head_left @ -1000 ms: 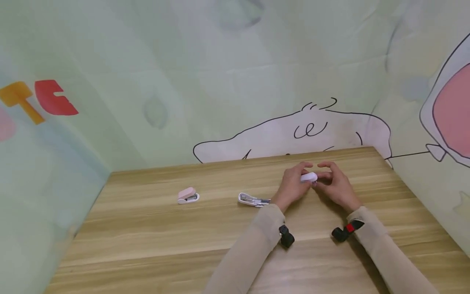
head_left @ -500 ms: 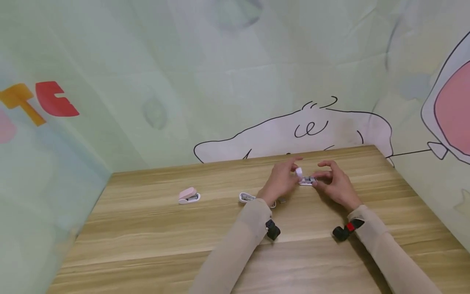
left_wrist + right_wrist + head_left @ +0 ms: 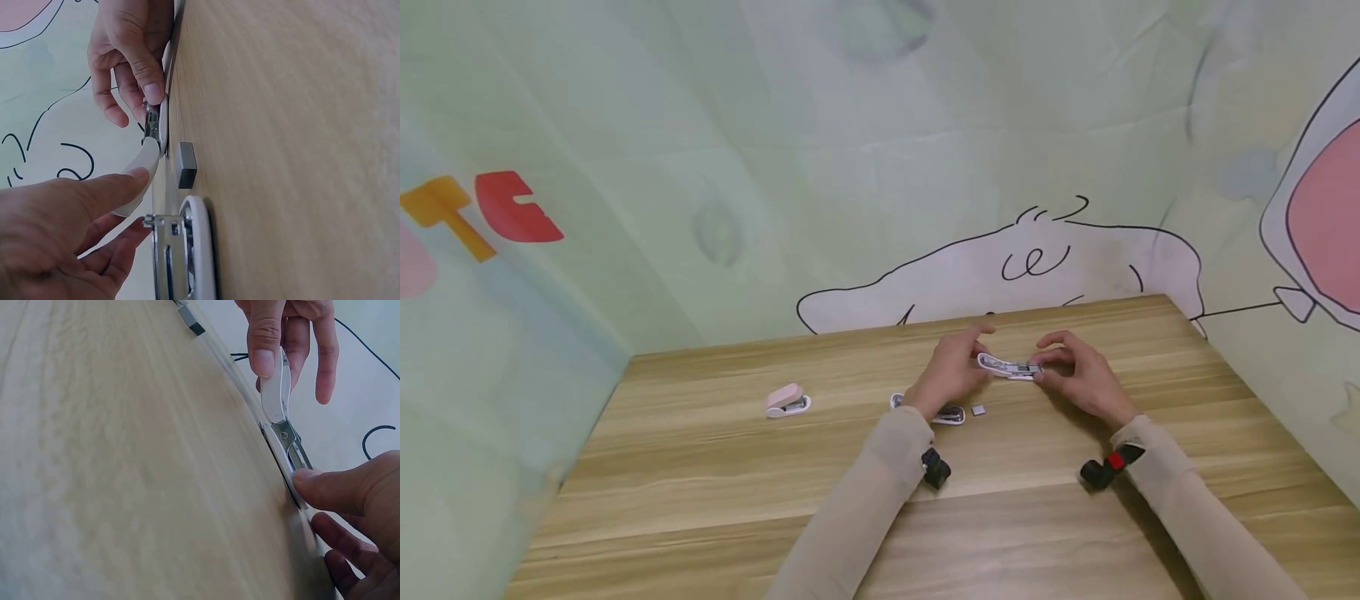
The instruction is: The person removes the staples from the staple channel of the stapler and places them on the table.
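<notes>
A small white stapler (image 3: pixel 1011 368) is swung wide open near the back of the table, its metal magazine exposed. My left hand (image 3: pixel 951 368) pinches its raised white cover (image 3: pixel 147 165) between thumb and fingers. At the other end, my right hand (image 3: pixel 1084 382) pinches the base, thumb on the near edge in the right wrist view. A second opened stapler (image 3: pixel 953 415) lies on the table, partly hidden behind my left wrist. Beside it rests a small grey strip of staples (image 3: pixel 977 410), seen as a block in the left wrist view.
A pink and white stapler (image 3: pixel 786 399) stands further left on the wooden table (image 3: pixel 700 483). The table's back edge runs close behind both hands, against a printed cloth backdrop (image 3: pixel 737 208).
My left hand has moved left, swinging the stapler's cover up and back until it lies wide open. The staple strip has come into view. My right hand stays almost still.
</notes>
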`<state>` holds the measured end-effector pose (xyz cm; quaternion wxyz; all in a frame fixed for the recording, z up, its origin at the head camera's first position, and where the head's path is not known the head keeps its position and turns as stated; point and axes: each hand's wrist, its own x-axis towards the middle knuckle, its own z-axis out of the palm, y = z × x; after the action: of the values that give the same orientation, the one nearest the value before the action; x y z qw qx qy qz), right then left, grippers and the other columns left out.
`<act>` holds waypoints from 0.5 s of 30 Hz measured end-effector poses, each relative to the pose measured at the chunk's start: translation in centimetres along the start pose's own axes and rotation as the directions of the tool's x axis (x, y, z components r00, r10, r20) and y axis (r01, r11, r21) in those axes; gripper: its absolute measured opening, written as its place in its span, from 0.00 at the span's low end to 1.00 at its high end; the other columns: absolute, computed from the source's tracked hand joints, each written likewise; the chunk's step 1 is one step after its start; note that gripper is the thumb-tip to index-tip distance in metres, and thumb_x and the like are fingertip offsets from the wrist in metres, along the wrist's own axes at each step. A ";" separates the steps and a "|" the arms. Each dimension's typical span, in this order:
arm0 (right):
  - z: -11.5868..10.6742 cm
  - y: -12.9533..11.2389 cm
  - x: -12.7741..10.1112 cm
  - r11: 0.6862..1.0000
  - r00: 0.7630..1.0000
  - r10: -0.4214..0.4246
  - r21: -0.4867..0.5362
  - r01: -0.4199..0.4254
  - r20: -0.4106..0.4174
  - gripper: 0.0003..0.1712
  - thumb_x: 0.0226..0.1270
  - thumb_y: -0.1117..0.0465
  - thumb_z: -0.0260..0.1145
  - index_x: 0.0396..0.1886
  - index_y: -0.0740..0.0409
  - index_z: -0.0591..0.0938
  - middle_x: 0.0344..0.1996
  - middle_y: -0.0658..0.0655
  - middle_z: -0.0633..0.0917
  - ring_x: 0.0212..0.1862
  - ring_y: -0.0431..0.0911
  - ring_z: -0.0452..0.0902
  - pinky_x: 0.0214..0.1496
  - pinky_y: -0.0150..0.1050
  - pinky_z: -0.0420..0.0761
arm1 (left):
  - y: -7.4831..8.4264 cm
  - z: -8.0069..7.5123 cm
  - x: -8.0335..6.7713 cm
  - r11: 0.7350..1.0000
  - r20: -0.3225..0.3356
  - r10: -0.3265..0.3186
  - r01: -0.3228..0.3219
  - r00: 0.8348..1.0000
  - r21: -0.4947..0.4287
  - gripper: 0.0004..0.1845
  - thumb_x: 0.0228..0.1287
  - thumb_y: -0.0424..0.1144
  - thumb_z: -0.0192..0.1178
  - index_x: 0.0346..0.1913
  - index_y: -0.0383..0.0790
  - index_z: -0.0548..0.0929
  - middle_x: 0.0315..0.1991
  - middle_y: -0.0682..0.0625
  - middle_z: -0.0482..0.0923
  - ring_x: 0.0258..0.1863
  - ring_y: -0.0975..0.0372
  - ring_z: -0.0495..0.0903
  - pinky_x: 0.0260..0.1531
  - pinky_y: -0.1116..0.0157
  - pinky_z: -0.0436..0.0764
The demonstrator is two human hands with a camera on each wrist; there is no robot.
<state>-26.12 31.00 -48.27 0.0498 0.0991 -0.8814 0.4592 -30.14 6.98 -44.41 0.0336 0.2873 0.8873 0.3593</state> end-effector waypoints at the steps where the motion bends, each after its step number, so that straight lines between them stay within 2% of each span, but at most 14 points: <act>1: 0.0 0.0 0.0 1.000 1.000 -0.012 0.002 0.012 0.003 0.26 0.61 0.68 0.73 0.58 0.60 0.74 0.46 0.58 0.89 0.53 0.54 0.82 0.63 0.53 0.64 | 0.0 0.0 0.0 1.000 0.000 -0.001 0.001 1.000 0.001 0.37 0.58 0.28 0.71 0.70 0.43 0.70 0.45 0.50 0.87 0.45 0.62 0.82 0.59 0.62 0.76; 8: -0.3 0.3 0.1 0.995 0.995 -0.096 -0.016 0.097 0.036 0.24 0.61 0.68 0.74 0.57 0.57 0.78 0.46 0.55 0.89 0.53 0.53 0.83 0.65 0.57 0.69 | 0.1 0.0 0.0 1.000 0.005 0.006 -0.006 1.000 0.009 0.36 0.58 0.27 0.70 0.70 0.42 0.70 0.45 0.51 0.87 0.46 0.62 0.83 0.61 0.63 0.75; 15: -0.1 0.1 0.0 0.992 0.993 -0.091 -0.086 0.097 0.076 0.18 0.64 0.62 0.73 0.52 0.51 0.82 0.49 0.53 0.86 0.56 0.52 0.77 0.64 0.59 0.72 | 0.2 0.1 0.0 1.000 0.005 0.002 -0.002 1.000 0.007 0.37 0.58 0.27 0.70 0.70 0.42 0.70 0.46 0.51 0.87 0.47 0.61 0.82 0.62 0.61 0.74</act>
<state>-26.16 31.14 -48.24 0.0439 0.1548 -0.8966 0.4127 -30.04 7.11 -44.34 0.0345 0.2892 0.8881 0.3556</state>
